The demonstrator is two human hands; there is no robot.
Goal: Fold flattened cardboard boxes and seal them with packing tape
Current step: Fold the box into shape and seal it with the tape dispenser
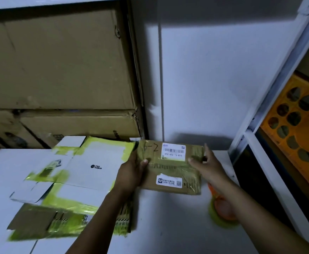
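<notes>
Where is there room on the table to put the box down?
Bare table lies in front of the brown box, between the flattened boxes and the tape roll. The left is crowded.

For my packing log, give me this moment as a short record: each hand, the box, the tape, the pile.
left hand: grips the box's left edge, thumb on top
right hand: holds the box's right edge, thumb on top
box: brown, taped, two white labels, "6-2" handwritten; whether it rests on the table is unclear
tape: yellow-green roll on an orange dispenser, on the table under the right forearm
pile: flattened boxes, left of the box
</notes>
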